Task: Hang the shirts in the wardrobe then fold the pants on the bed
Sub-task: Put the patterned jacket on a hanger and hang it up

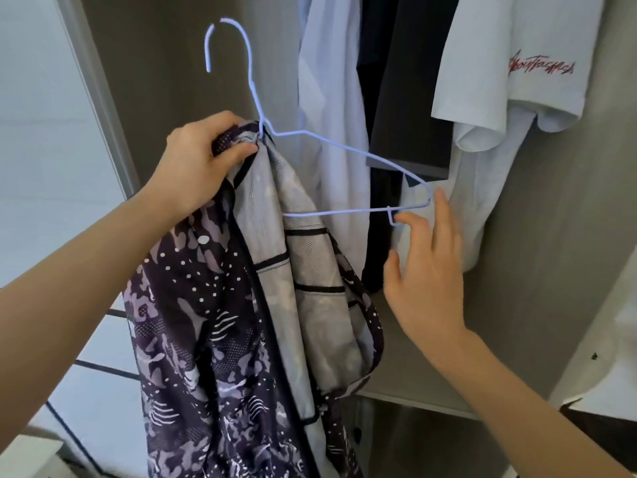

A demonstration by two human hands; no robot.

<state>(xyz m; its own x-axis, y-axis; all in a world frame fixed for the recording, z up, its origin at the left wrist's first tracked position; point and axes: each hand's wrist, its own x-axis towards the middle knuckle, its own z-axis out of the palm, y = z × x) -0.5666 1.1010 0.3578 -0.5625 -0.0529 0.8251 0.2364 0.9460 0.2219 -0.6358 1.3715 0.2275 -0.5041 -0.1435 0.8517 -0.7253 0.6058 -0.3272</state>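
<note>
Lilac wire forms the single hanger (344,149), held tilted in front of the wardrobe (551,236), hook uppermost.

**Hand pose**
- The left hand (203,160) is raised, with fingers and thumb curled tight round the bunched collar of the patterned shirt (213,322) at the hanger's neck.
- The right hand (427,270) is spread, its fingers straight and holding nothing. The fingertips (401,219) reach the hanger's right end at the small notch in the lower bar.

**Hidden or unclear**
- The hanger's left shoulder lies inside the shirt, out of sight.
- Glare breaks the outline of the hook.
- The shirt's hem is cut off by the lower frame edge.

**Count**
- Two hands, one hanger and one patterned shirt.
- Three garments hang inside the wardrobe: a pale shirt (331,98), a dark garment (406,98) and a white T-shirt (499,46) with red lettering.
</note>
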